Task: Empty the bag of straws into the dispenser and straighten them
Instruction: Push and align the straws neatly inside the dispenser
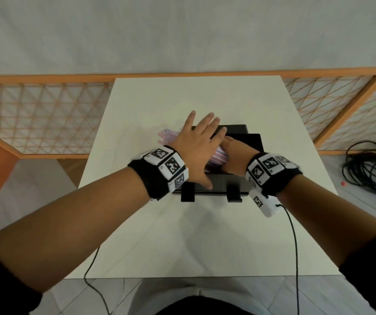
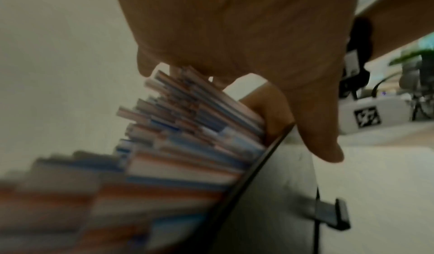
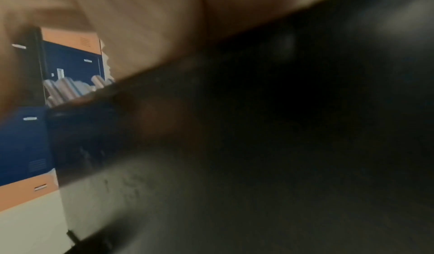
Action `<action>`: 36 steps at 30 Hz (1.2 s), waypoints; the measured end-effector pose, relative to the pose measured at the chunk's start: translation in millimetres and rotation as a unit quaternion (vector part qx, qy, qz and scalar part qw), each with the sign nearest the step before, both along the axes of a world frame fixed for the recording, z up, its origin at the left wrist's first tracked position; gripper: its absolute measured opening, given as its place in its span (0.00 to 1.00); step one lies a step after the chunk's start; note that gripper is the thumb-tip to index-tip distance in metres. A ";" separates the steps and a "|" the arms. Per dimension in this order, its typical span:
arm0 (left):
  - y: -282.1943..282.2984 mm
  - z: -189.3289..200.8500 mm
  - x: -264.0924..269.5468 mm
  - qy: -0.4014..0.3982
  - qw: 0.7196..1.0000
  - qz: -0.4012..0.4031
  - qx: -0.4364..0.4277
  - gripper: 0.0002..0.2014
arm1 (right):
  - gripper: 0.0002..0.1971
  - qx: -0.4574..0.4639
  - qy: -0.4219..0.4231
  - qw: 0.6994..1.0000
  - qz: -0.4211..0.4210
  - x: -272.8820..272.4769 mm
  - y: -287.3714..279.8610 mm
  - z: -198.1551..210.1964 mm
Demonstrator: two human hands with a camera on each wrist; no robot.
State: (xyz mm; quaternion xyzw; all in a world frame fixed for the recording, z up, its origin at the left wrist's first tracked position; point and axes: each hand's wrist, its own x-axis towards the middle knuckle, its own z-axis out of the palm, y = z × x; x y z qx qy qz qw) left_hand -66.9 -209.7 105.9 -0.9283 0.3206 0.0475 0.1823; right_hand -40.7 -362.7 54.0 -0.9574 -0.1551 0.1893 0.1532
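A black dispenser box [image 1: 218, 186] stands in the middle of the white table [image 1: 182, 242]. Several pink, white and blue striped straws [image 1: 167, 136] lie across its open top, and their left ends stick out unevenly past the box. My left hand [image 1: 196, 142] lies flat over the straws with its fingers straight and spread. In the left wrist view the palm [image 2: 234, 26] is over the fanned straws [image 2: 187, 137]. My right hand [image 1: 234, 153] rests against the straws' right side, partly under the left fingers. The right wrist view is mostly dark dispenser wall [image 3: 258, 128], with straw ends [image 3: 70, 89] showing.
A wooden lattice fence [image 1: 41, 114] runs behind and beside the table. A coil of black cable [image 1: 368, 169] and a small red thing [image 1: 343, 183] lie on the floor to the right. Thin wrist cables [image 1: 293, 246] hang over the table's near edge.
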 end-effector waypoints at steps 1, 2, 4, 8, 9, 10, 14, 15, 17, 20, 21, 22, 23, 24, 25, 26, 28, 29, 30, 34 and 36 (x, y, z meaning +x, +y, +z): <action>-0.5 -3.6 5.1 0.000 0.999 0.008 0.031 0.65 | 0.42 -0.004 -0.002 1.000 0.004 -0.3 1.0 -0.9; 0.2 -5.7 10.2 0.003 0.998 0.020 0.054 0.65 | 0.41 -0.001 -0.007 1.000 0.005 -0.9 0.0 -1.6; 0.8 -5.0 17.2 0.020 0.995 0.047 0.085 0.64 | 0.41 0.026 -0.007 1.000 -0.001 -2.5 -7.1 -2.4; 5.9 -1.3 15.0 0.048 0.989 0.077 0.119 0.66 | 0.41 0.044 0.012 0.998 -0.051 -6.5 -18.7 -6.1; 8.3 -1.3 13.5 0.048 0.988 0.078 0.126 0.66 | 0.41 0.040 0.016 0.998 -0.055 -7.8 -16.8 -7.0; 10.6 -0.3 12.2 0.046 0.987 0.078 0.132 0.66 | 0.39 0.040 0.015 0.998 -0.054 -8.8 -13.6 -7.6; 23.2 4.9 5.7 0.019 0.989 0.074 0.129 0.64 | 0.32 0.069 -0.020 0.996 -0.050 -14.9 5.9 -5.7; 27.6 6.2 4.8 0.009 0.990 0.074 0.123 0.63 | 0.32 0.081 -0.032 0.995 -0.054 -16.4 10.6 -4.8; 38.5 9.2 5.1 -0.003 0.991 0.071 0.114 0.60 | 0.31 0.096 -0.049 0.993 -0.057 -18.4 18.7 -4.8; 56.1 16.2 9.5 -0.005 0.994 0.055 0.090 0.51 | 0.34 0.044 -0.039 0.996 -0.064 -17.5 26.3 0.8; 60.5 19.1 11.5 0.000 0.995 0.048 0.082 0.48 | 0.36 0.019 -0.029 0.997 -0.068 -17.4 26.0 5.4; 63.0 20.9 13.1 0.007 0.996 0.040 0.075 0.46 | 0.38 0.009 -0.014 0.997 -0.072 -17.7 23.8 9.7; 65.1 22.3 15.4 0.011 0.997 0.032 0.069 0.43 | 0.39 0.009 -0.001 0.997 -0.072 -17.2 21.4 14.0; 66.0 22.6 17.3 0.014 0.998 0.026 0.063 0.42 | 0.39 0.009 0.006 0.998 -0.069 -17.0 19.2 18.5; 64.9 22.0 18.2 0.016 0.998 0.022 0.064 0.41 | 0.39 0.005 0.006 0.998 -0.067 -17.2 16.8 22.4; 62.7 20.4 17.7 0.019 0.997 0.019 0.069 0.41 | 0.39 0.000 0.001 0.998 -0.066 -18.0 15.2 26.2; 55.1 15.8 13.6 0.018 0.996 0.009 0.083 0.48 | 0.37 0.004 -0.014 0.997 -0.072 -21.4 14.0 30.1; 50.1 13.2 10.9 0.014 0.996 -0.001 0.083 0.53 | 0.35 0.014 -0.024 0.997 -0.079 -24.2 13.4 30.6; 44.8 11.6 9.1 0.009 0.997 -0.010 0.074 0.57 | 0.33 0.027 -0.035 0.995 -0.088 -28.1 12.8 30.9; 25.4 4.0 7.8 0.019 0.998 -0.009 0.066 0.66 | 0.17 0.071 -0.083 0.991 -0.072 -47.1 12.0 35.4; 22.4 -1.9 11.6 0.031 0.995 0.012 0.099 0.70 | 0.12 0.069 -0.047 0.995 -0.052 -54.3 13.8 33.7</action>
